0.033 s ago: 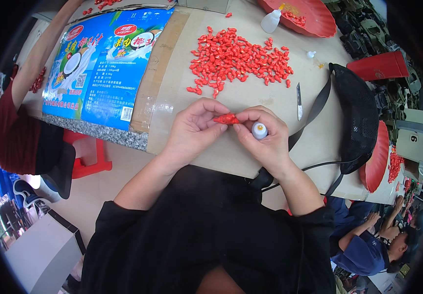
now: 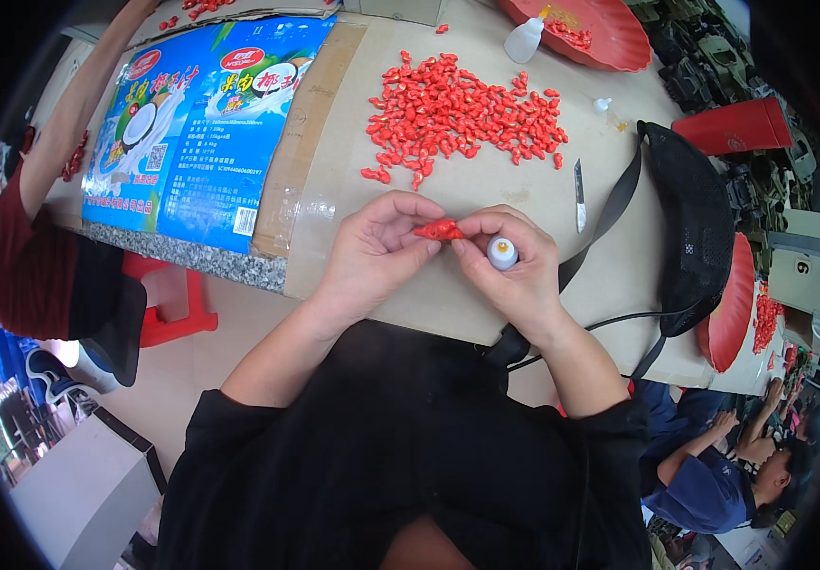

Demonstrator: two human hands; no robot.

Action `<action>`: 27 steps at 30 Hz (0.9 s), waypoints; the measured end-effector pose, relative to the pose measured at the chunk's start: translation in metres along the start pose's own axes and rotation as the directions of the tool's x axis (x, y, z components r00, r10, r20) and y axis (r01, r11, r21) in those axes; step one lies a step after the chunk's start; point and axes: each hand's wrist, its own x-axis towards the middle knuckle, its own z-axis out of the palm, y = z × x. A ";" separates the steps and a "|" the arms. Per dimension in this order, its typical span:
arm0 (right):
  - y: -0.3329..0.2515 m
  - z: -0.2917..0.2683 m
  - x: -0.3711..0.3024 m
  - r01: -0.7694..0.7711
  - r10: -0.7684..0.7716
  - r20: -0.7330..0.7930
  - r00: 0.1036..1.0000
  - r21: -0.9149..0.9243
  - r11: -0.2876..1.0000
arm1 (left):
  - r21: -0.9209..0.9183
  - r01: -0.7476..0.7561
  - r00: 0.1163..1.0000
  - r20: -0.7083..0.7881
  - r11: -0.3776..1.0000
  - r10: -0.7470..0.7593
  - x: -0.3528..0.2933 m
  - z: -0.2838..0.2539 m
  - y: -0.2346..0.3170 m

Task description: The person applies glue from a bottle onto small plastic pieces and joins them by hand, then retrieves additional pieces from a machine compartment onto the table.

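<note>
My left hand [image 2: 381, 242] is closed in a pinch on one end of a small glossy red piece [image 2: 438, 230]. The thumb and forefinger of my right hand [image 2: 516, 261] press on its other end. Tucked into my right hand is also a small white squeeze bottle [image 2: 502, 252] with a yellowish tip, pointing up. Just beyond my hands lies a wide spread of similar red pieces [image 2: 462, 106] on the tabletop. What exactly the pieces are I cannot make out.
A craft knife [image 2: 580, 198] and a black mesh bag with a strap [image 2: 695, 228] lie to the right. Farther back are a red tray [image 2: 619, 52], another squeeze bottle [image 2: 525, 40] and a red cup [image 2: 733, 128]. Blue printed cardboard [image 2: 210, 133] covers the left. Co-workers sit on both sides.
</note>
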 end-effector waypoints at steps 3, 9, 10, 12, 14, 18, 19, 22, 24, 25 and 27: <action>0.000 0.001 -0.001 -0.099 0.101 -0.046 0.994 0.058 0.993 | 0.006 0.044 0.999 -0.013 0.999 -0.044 0.000 0.002 0.003; 0.002 0.001 0.001 -0.156 0.159 -0.023 0.987 0.113 0.981 | 0.017 0.046 0.999 -0.025 0.999 -0.045 0.002 0.002 0.003; 0.001 0.001 0.001 -0.157 0.160 -0.024 0.987 0.114 0.981 | 0.025 0.051 0.998 -0.035 0.998 -0.050 0.002 0.002 0.002; -0.001 0.000 0.000 -0.203 0.208 -0.035 0.977 0.107 0.973 | 0.041 0.030 0.999 -0.044 0.999 -0.029 0.000 0.005 0.003; 0.000 -0.001 0.000 -0.171 0.174 -0.035 0.984 0.080 0.982 | 0.056 0.019 0.999 -0.047 0.998 -0.016 -0.001 0.006 0.003; 0.000 -0.003 0.003 -0.165 0.166 -0.021 0.986 0.046 0.985 | 0.076 0.036 0.998 -0.050 0.996 -0.033 0.002 0.007 0.003; 0.000 -0.003 0.003 -0.163 0.165 -0.032 0.986 0.052 0.985 | 0.097 0.043 0.997 -0.066 0.994 -0.037 0.003 0.008 0.004; 0.000 -0.003 0.003 -0.169 0.172 -0.028 0.985 0.083 0.982 | 0.077 0.065 0.996 -0.073 0.995 -0.059 0.001 0.009 0.002; 0.002 -0.003 0.001 -0.139 0.140 -0.024 0.990 0.043 0.989 | 0.086 0.066 0.996 -0.068 0.994 -0.060 0.001 0.008 0.000; 0.003 -0.004 0.001 -0.141 0.142 -0.031 0.989 0.047 0.989 | 0.090 0.063 0.996 -0.070 0.994 -0.057 0.001 0.007 0.000; 0.003 -0.004 0.001 -0.137 0.137 0.007 0.991 0.019 0.990 | 0.109 0.053 0.996 -0.083 0.993 -0.044 0.001 0.011 0.001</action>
